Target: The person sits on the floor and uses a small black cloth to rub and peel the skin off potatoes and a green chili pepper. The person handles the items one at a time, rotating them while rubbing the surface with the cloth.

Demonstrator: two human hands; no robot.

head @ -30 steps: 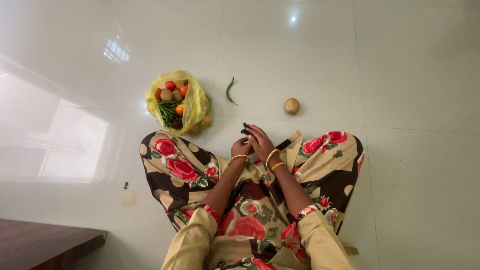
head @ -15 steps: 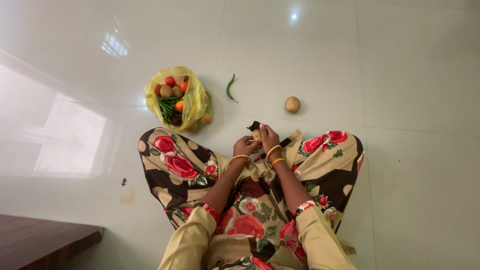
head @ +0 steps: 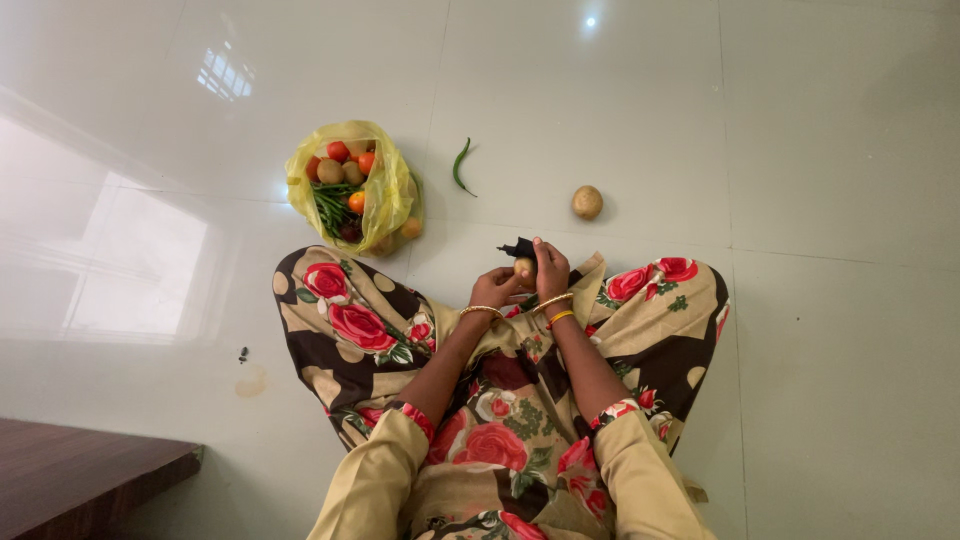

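I sit cross-legged on the floor in a floral garment, with both hands together over my lap. My left hand [head: 494, 289] is closed on a small pale potato [head: 524, 266]. My right hand [head: 550, 268] presses against the potato from the other side and grips a small dark object [head: 517, 247] that sticks out just above it. What the dark object is cannot be made out. Both wrists carry gold bangles.
A yellow plastic bag [head: 385, 195] with tomatoes, green beans and other vegetables lies open on the glossy tiled floor ahead to my left. A green chilli [head: 460, 166] and a loose potato [head: 587, 202] lie ahead. A dark wooden edge [head: 90, 475] is at lower left.
My hands have lifted slightly and brought the small potato into view between them; the dark object now sits just above it. The bag, chilli and loose potato have not moved.
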